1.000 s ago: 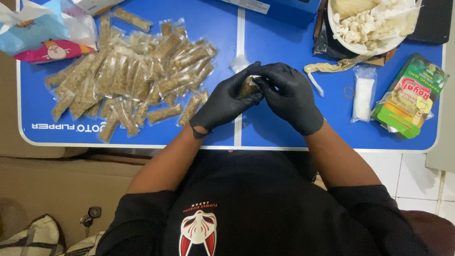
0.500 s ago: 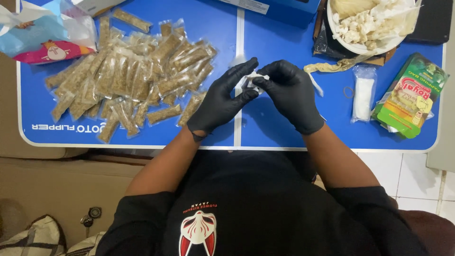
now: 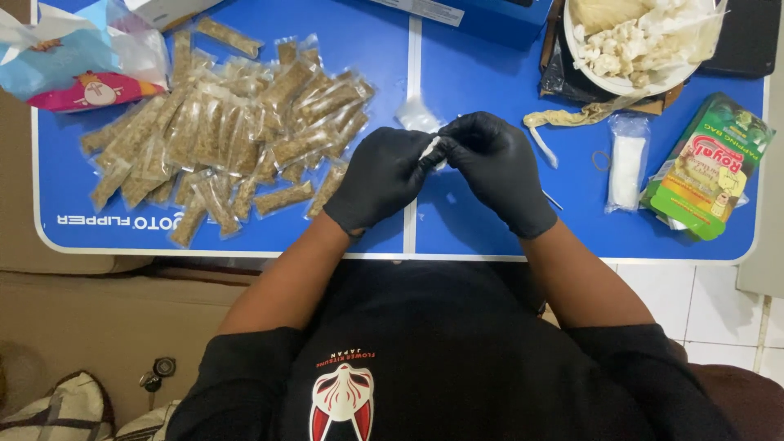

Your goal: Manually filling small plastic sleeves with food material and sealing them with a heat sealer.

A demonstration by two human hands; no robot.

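The left hand [image 3: 382, 178] and the right hand [image 3: 495, 167], both in black gloves, meet above the middle of the blue table [image 3: 490, 220]. Their fingers are closed and pinch together a small white plastic piece [image 3: 430, 149], which shows only as a thin strip between the two hands; what is inside it I cannot tell. Just behind the hands a small clear bag [image 3: 416, 114] lies on the table. To the left, near the left hand, is a big pile of narrow clear packets [image 3: 229, 135] filled with brown material. To the right lie a beige glove [image 3: 576, 114], a clear bag with white content [image 3: 627, 159] and a green pouch [image 3: 709, 167]. At the far edge stands a white bowl [image 3: 633, 82] with pale pieces.
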